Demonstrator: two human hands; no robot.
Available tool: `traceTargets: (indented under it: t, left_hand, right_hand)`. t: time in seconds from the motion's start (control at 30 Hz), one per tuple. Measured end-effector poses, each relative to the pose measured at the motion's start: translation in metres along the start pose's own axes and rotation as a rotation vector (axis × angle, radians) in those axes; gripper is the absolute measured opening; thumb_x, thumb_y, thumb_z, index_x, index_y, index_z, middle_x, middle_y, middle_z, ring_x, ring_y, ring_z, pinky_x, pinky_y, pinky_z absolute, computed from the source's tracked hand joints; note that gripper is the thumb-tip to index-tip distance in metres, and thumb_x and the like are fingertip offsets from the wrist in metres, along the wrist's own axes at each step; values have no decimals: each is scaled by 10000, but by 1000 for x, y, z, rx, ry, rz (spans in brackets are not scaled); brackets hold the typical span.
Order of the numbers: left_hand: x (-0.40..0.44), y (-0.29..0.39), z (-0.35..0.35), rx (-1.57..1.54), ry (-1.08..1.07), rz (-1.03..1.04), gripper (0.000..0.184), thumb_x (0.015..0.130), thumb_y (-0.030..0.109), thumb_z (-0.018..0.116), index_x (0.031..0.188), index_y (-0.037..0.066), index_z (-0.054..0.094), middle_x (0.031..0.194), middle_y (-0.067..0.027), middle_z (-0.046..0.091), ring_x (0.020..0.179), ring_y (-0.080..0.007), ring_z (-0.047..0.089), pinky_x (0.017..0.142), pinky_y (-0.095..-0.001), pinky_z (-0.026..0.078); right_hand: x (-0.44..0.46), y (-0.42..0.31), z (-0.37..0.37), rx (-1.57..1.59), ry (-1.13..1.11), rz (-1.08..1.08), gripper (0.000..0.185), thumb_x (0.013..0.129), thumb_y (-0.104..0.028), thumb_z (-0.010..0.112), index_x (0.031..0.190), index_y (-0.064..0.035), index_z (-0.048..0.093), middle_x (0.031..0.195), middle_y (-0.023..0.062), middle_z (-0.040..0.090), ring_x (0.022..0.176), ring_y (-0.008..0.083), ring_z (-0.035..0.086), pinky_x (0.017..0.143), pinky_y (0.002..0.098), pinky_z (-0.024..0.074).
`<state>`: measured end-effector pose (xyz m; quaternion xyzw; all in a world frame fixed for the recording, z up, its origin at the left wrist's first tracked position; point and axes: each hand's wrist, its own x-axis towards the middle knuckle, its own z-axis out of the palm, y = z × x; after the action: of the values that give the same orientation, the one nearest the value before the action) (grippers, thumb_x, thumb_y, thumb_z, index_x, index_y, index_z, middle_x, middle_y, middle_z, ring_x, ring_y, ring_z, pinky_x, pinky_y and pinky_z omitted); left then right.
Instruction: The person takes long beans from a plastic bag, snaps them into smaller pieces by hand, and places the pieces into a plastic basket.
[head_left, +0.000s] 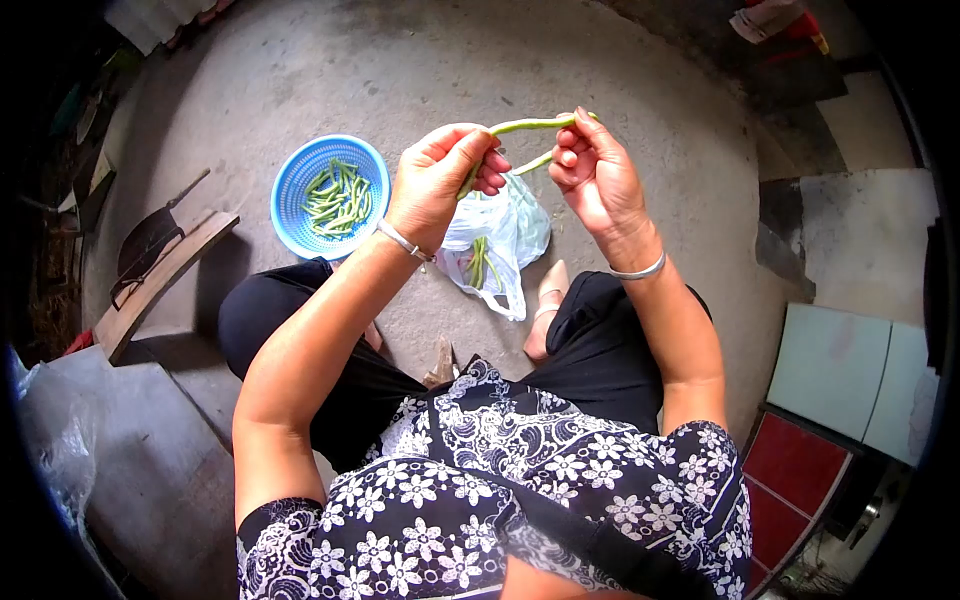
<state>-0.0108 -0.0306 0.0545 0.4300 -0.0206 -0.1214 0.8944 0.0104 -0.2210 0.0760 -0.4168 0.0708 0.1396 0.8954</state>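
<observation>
Between both raised hands stretches a long green bean point(535, 125). My left hand point(440, 175) is closed around its one end, with part of the bean showing below the fingers. My right hand point(600, 175) pinches the other end between thumb and forefinger. Another piece of green bean point(533, 164) shows between the hands; its ends are hidden. Below them on the floor lies a white plastic bag point(512, 240) with several long beans point(481, 262) in its opening. A blue basket point(282, 200) to the left holds many short bean pieces point(338, 200).
A curved wooden board point(165, 280) with a dark object on it stands at the left, near clear plastic point(60, 430). My feet rest on the concrete floor point(400, 60) by the bag. Pale green panels point(830, 350) and red tiles point(790, 460) are at the right.
</observation>
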Motion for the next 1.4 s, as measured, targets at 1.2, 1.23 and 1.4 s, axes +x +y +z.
traceTargets:
  t: [1.2,1.23,1.4]
  left_hand:
    - [25,-1,-25,-21,366,-284,223,903,224,434,734,79,420,623,-3,439,482,-105,418,428,-257,356]
    - [28,1,-35,-110,442,-242,219,905,224,424,740,81,416,632,-4,442,489,-104,423,427,-254,354]
    - [20,13,-24,29,86,-310,226,913,265,484,880,44,515,749,-38,554,591,-106,532,536,-232,476]
  right_hand:
    - [-8,10,10,-359,-60,-131,127,889,-143,538,940,-35,581,769,37,594,614,72,536,554,191,423]
    - [-11,9,11,-395,-89,-145,131,889,-142,539,949,-35,583,771,39,598,615,72,537,555,190,423]
    - [-18,5,18,-568,-257,-65,159,886,-143,545,991,-32,589,783,33,616,621,63,532,554,183,418]
